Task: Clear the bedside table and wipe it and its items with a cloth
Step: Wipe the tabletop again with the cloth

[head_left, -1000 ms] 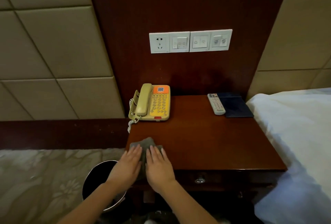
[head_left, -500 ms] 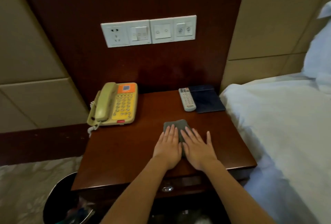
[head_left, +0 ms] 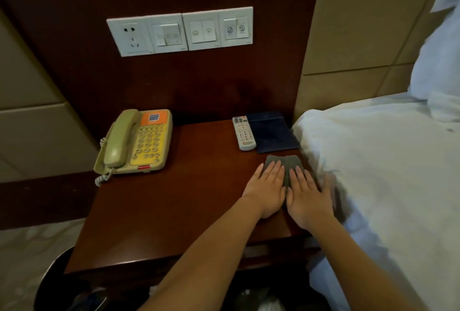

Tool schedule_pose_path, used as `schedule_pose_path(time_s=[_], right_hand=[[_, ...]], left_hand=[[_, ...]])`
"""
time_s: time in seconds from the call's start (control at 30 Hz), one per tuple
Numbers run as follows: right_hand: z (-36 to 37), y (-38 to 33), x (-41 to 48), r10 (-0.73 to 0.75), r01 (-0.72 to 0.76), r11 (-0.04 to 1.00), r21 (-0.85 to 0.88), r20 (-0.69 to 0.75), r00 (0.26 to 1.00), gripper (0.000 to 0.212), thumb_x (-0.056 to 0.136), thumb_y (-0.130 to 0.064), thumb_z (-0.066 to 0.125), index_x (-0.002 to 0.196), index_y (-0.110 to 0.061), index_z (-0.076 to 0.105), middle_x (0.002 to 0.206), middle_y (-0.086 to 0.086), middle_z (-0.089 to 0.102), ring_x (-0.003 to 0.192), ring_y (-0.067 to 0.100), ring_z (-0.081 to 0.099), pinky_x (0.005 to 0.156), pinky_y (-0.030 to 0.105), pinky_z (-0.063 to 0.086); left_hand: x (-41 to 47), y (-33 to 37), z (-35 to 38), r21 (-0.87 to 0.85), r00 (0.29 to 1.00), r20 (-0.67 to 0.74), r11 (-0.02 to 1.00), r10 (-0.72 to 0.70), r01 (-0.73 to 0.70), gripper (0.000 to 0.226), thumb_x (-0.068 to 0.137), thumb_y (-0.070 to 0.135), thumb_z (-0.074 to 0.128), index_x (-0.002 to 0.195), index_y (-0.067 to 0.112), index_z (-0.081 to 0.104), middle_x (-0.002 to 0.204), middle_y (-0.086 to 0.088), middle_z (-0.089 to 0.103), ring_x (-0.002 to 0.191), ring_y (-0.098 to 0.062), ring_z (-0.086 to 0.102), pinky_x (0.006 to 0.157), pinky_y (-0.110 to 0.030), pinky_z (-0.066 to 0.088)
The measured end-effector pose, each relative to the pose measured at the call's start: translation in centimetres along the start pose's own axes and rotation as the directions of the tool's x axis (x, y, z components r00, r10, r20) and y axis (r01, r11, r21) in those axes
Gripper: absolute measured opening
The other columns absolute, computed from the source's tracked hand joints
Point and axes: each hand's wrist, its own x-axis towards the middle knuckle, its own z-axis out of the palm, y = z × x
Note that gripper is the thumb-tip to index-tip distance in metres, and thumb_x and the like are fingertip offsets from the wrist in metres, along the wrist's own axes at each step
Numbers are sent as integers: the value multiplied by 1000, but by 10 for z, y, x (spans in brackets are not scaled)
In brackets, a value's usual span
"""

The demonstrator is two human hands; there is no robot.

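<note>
A grey cloth (head_left: pixel 281 160) lies flat on the dark wooden bedside table (head_left: pixel 174 201), near its right edge. My left hand (head_left: pixel 267 190) and my right hand (head_left: pixel 307 196) press down on it side by side, palms flat and fingers stretched forward. Just beyond the cloth lie a white remote control (head_left: pixel 244 132) and a dark blue folder (head_left: pixel 272 131). A beige and yellow telephone (head_left: pixel 135 142) stands at the table's back left corner.
The white bed (head_left: pixel 388 161) touches the table's right side, with a pillow (head_left: pixel 440 44) further back. A black waste bin (head_left: pixel 57 283) stands on the floor at the lower left. A white socket and switch panel (head_left: pixel 180 30) is on the wood wall.
Both hands have slid the cloth across the tabletop from its front left corner to its right side, next to the bed.
</note>
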Motion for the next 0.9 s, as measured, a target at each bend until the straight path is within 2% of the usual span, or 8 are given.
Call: schedule_pose_path(time_s=[0.33, 0.43, 0.5, 0.6, 0.67, 0.77, 0.8, 0.9], right_hand=[[-11, -212, -43, -380, 376, 924, 67, 57, 923, 54, 101, -40, 9, 150, -30, -10, 159, 3, -14, 146, 24, -10, 106, 64, -16], [-12, -281, -70, -489, 485, 872, 68, 59, 870, 53, 101, -40, 9, 151, -30, -8, 159, 4, -13, 146, 25, -11, 105, 65, -18], [-11, -316, -89, -543, 540, 840, 57, 73, 837, 53, 101, -40, 9, 151, -29, -7, 159, 5, -13, 146, 27, -11, 105, 66, -19], [-8, -345, -112, -586, 583, 810, 57, 82, 806, 53, 101, -39, 10, 151, -29, -5, 159, 5, -13, 146, 27, -12, 105, 66, -19], [-5, -349, -122, -609, 606, 793, 60, 70, 790, 52, 101, -39, 10, 151, -28, -4, 159, 4, -12, 146, 27, -12, 106, 65, -18], [-1, -343, -134, -647, 645, 762, 50, 24, 762, 52, 102, -38, 10, 151, -28, -2, 160, 3, -10, 146, 26, -12, 107, 62, -21], [0, -340, -136, -663, 662, 748, 40, 7, 749, 52, 102, -38, 11, 151, -28, -1, 160, 3, -9, 146, 26, -12, 107, 61, -21], [5, -328, -141, -715, 715, 699, -1, -19, 699, 54, 102, -37, 20, 151, -28, -1, 160, 4, -9, 146, 28, -12, 109, 60, -19]], left_hand=[[-168, -166, 27, 49, 959, 43, 959, -282, 280, 57, 102, 37, 7, 151, 14, -9, 158, -1, -16, 145, -12, -16, 117, -37, -10], [-236, -207, 41, 39, 925, 29, 925, -378, 377, 74, 85, 47, -15, 151, 14, -8, 158, -1, -14, 145, -12, -15, 116, -35, -11], [-276, -224, 49, 3, 910, 23, 910, -414, 414, 90, 71, 48, -23, 151, 12, -5, 157, -2, -15, 143, -11, -16, 114, -31, -12], [-314, -232, 59, -180, 875, -15, 862, -484, 474, 83, 79, 51, -12, 151, 11, 1, 154, 1, -13, 140, -5, -12, 113, -24, -8], [-326, -226, 69, -413, 818, -26, 752, -574, 514, 68, 93, 48, 7, 151, 12, 3, 159, -4, 3, 143, -6, 2, 116, -24, 2], [-330, -200, 84, -835, 637, 55, 314, -769, 452, 57, 102, 29, 30, 152, 22, 3, 149, -10, 36, 129, -21, 45, 105, -39, 40], [-327, -187, 86, -906, 572, 71, 187, -817, 379, 58, 102, 26, 32, 152, 23, 3, 147, -11, 39, 125, -22, 48, 101, -42, 44], [-320, -149, 82, -949, 417, 43, 93, -908, 300, 60, 102, 21, 33, 152, 21, 1, 159, -4, 13, 143, -20, 20, 117, -42, 20]])
